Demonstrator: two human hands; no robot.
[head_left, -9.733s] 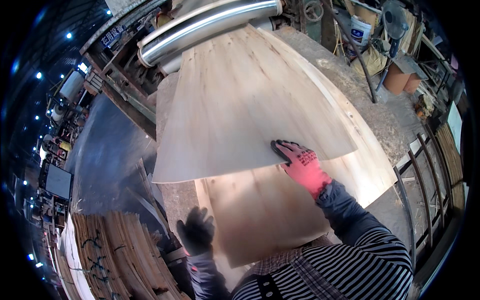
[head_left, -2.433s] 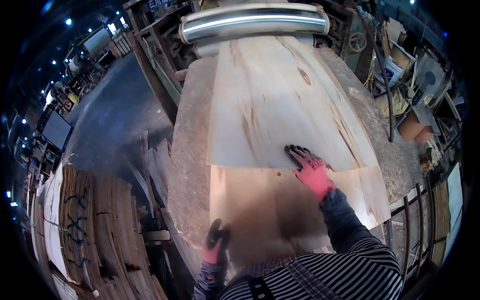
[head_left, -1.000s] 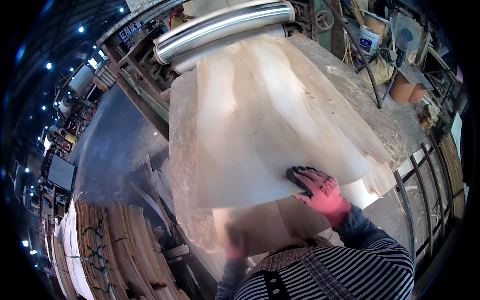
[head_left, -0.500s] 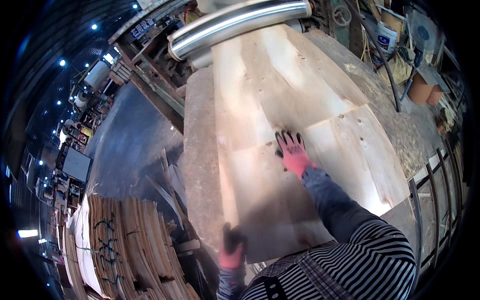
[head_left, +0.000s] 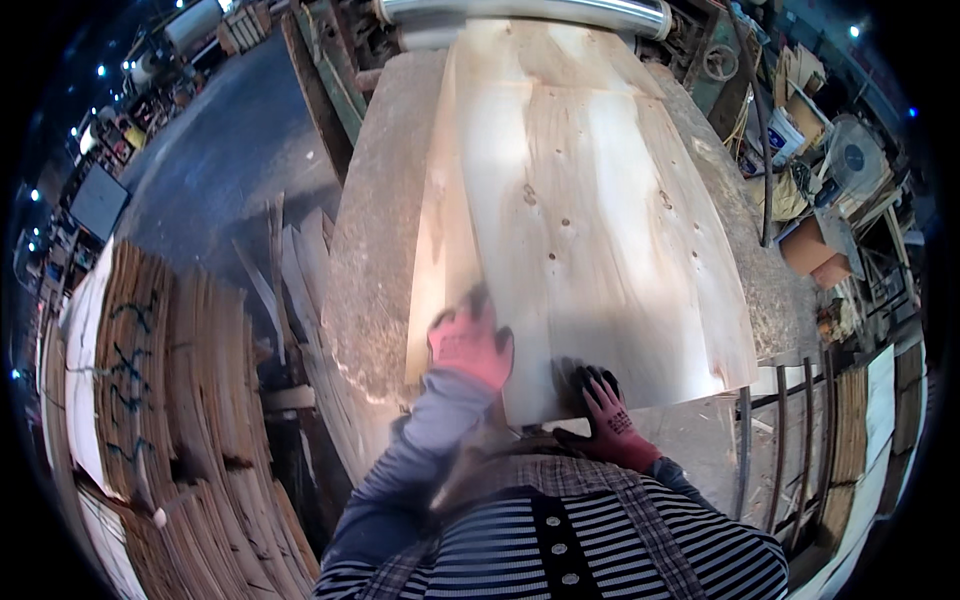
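A pale wood veneer sheet (head_left: 600,210) with knots lies on the worn table, its far end by the shiny metal roller (head_left: 530,12). A narrower, yellower strip of veneer (head_left: 440,240) shows along its left edge. My left hand (head_left: 470,345), in a pink and black glove, is over that strip beside the sheet's near left edge; its fingers are apart and slightly blurred. My right hand (head_left: 612,425), gloved alike, rests at the sheet's near edge, fingers stretched out on the wood and thumb apart.
A stack of veneer sheets (head_left: 190,380) stands at the left, with loose strips (head_left: 290,275) beside it. More sheets (head_left: 855,430) stand behind metal bars at the right. A fan (head_left: 855,160) and a cardboard box (head_left: 815,250) are at the far right.
My right hand has come back from the sheet's middle to its near edge. My left hand has moved forward to the left edge. The view has shifted, with the roller now higher in it.
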